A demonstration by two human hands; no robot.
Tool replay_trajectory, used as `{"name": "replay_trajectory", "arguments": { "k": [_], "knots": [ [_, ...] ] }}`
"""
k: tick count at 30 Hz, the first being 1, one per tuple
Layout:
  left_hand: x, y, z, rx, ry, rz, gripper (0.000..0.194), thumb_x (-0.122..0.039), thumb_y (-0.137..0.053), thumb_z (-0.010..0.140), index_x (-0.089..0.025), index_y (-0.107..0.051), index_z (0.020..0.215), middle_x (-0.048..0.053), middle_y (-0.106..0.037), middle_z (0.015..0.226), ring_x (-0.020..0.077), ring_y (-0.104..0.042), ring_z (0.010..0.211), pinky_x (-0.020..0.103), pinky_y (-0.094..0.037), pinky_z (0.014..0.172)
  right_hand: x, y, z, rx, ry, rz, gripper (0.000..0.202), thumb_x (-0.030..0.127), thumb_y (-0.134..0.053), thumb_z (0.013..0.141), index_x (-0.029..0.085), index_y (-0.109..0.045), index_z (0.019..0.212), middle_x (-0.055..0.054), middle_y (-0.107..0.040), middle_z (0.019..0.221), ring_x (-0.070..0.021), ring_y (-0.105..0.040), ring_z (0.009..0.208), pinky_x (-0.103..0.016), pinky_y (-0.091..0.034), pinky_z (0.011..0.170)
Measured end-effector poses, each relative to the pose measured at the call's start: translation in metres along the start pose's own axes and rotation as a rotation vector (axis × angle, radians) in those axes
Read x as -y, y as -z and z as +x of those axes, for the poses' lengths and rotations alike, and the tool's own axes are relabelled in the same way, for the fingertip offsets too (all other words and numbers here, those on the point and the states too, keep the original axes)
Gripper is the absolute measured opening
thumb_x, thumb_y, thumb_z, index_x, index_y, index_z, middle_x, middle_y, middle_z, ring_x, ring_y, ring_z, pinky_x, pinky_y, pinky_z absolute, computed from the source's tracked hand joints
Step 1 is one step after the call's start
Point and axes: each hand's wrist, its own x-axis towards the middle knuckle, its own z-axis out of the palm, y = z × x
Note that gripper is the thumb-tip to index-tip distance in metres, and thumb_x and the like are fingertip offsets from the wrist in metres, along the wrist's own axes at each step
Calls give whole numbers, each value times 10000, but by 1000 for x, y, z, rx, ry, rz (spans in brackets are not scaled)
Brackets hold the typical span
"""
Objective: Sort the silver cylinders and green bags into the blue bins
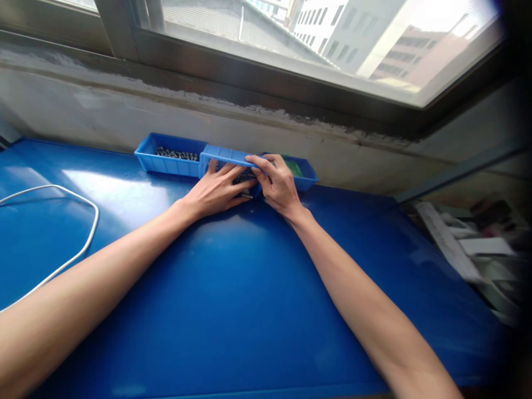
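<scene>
A blue plastic bin (226, 154) is tipped on its side at the back of the table, its opening facing me. My right hand (277, 183) grips the bin's upper right edge between thumb and fingers. My left hand (220, 188) reaches into the opening with its fingers spread, over small dark and metallic parts (245, 185) that are mostly hidden by the fingers. On the left stands another blue bin (166, 163) holding many small metal screws (177, 154). Partly behind my right hand is a third blue bin (307, 180) with something green (293, 167) in it.
The blue table (233, 310) reaches back to a wall (103, 111) below a window. A white cable (97, 216) curves across the table's left side. Beyond the right edge lie blurred items, among them a pale board (446, 241).
</scene>
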Motion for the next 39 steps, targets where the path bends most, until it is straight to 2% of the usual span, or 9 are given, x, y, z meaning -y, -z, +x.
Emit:
{"name": "replay_trajectory", "arguments": {
  "k": [6,12,19,25,28,34,39],
  "knots": [
    [1,0,0,2,7,-32,410,-353,-584,1009,-271,-608,1410,201,-472,1561,397,-446,1429,631,-333,1139,2,-1,-2,-13,-9,-56,372,368,-454,1071,306,-665,1371,-102,-607,1269,-233,-641,1172,-360,-538,1017],
    [2,-3,-1,3,-3,-15,363,-363,-585,1008,-266,-652,1351,192,-493,1516,393,-477,1388,595,-374,1122,0,-3,-1,-22,4,-32,394,399,-418,1082,280,-671,1360,-107,-631,1228,-229,-646,1146,-360,-538,1019],
    [1,-1,1,-20,-25,8,340,-346,-603,995,-239,-644,1315,190,-511,1470,367,-500,1345,553,-416,1120,-7,-7,0,-101,81,54,430,474,-413,1077,263,-701,1316,-113,-653,1160,-242,-666,1083,-391,-563,974],
    [-3,0,1,-9,-1,4,476,-327,-625,979,-179,-543,1423,202,-567,1407,369,-536,1290,542,-449,1095,-7,-8,0,-118,94,69,425,475,-423,1075,255,-707,1302,-113,-663,1136,-241,-668,1078,-392,-558,978],
    [-3,-1,1,-4,-22,7,525,-324,-627,978,-165,-501,1463,196,-560,1443,364,-523,1320,533,-420,1132,-7,-8,1,-112,93,71,429,474,-416,1077,250,-705,1302,-116,-667,1140,-242,-665,1089,-393,-555,983],
    [-2,-3,-1,3,-59,23,328,-319,-525,1038,-239,-617,1342,154,-553,1498,357,-495,1366,577,-376,1156,-5,-6,0,-103,74,69,429,483,-416,1075,258,-705,1299,-111,-660,1135,-241,-670,1077,-386,-564,965],
    [2,-7,-1,5,-105,-11,316,-323,-565,1027,-249,-648,1323,129,-597,1450,336,-459,1416,552,-342,1209,-5,-5,-1,-120,81,66,410,457,-437,1074,248,-713,1293,-118,-660,1138,-239,-672,1087,-380,-564,964]
  ]
}}
